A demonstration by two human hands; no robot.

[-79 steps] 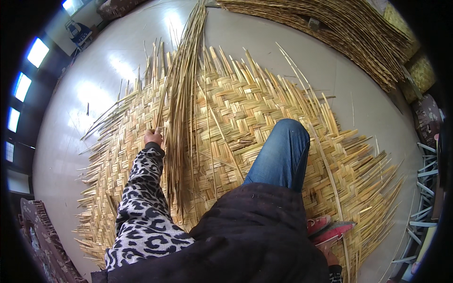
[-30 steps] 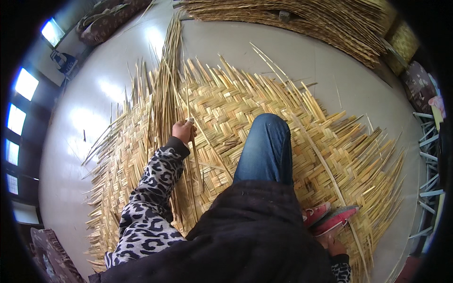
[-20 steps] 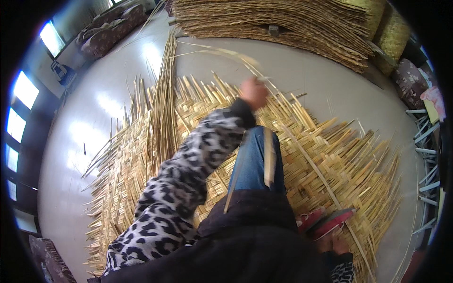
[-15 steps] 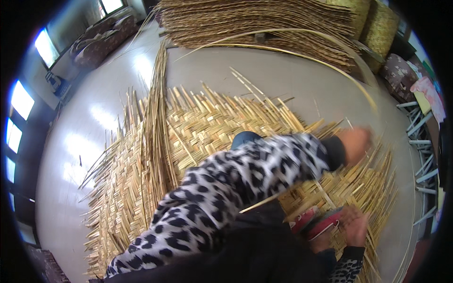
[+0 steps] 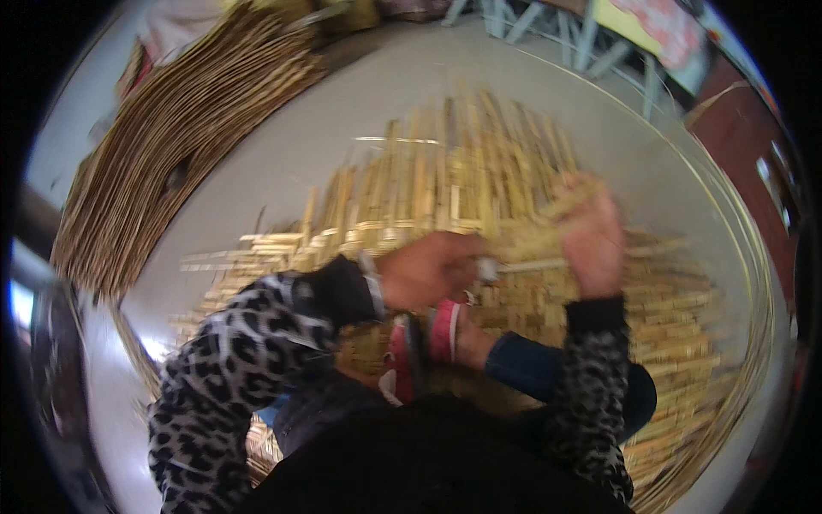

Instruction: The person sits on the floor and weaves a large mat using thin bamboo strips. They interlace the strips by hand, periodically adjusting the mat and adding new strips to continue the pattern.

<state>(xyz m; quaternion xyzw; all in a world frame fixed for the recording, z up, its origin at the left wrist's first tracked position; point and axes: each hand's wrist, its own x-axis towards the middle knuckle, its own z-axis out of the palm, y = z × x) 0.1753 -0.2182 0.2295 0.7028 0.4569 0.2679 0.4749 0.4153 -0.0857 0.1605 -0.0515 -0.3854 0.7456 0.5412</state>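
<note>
A woven mat of pale split-cane strips [image 5: 368, 206] spreads under and around my feet, its loose strip ends sticking out at the far edge. Over its middle, my left hand [image 5: 428, 270] is closed, knuckles up, at one end of a pale cane strip [image 5: 531, 244]. A small white patch shows at its fingertips, too blurred to name. My right hand [image 5: 592, 240] is raised to the right with its fingers curled round the same strip. Motion smears the strip between the two hands. My red shoes [image 5: 443, 330] rest on the weave just below my hands.
A tall stack of brown folded woven sheets [image 5: 184, 146] lies at the far left. Long thin strips [image 5: 762, 317] curve along the floor at the right. Pale stool legs [image 5: 591, 38] stand at the back, and a dark red panel [image 5: 745, 128] is at the far right.
My view has turned to the right. My left arm, stretched across to the right before, is drawn back to the left. My right hand has risen from beside the shoes.
</note>
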